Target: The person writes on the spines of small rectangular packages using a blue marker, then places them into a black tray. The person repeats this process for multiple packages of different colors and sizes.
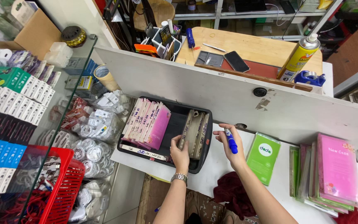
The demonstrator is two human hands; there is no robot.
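While the left hand (180,154) pinches a tan packet (186,133) standing in the black tray (206,143) at mid-frame, its neighbours could topple.

Fingers clenched on that packet's edge; a careless tug might tip the leaning row. The right hand (229,143) just beside grips a blue marker (230,141), fingers closed round it, above the white surface (212,174).

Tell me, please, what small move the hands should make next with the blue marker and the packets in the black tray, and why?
Probably draw the beige flat packet up out of the black plastic tray. The left hand already pinches its lower edge, and the right hand holds the blue marker pen just beside the tray. The packet stands among others, so its face seems hard to reach with the pen.
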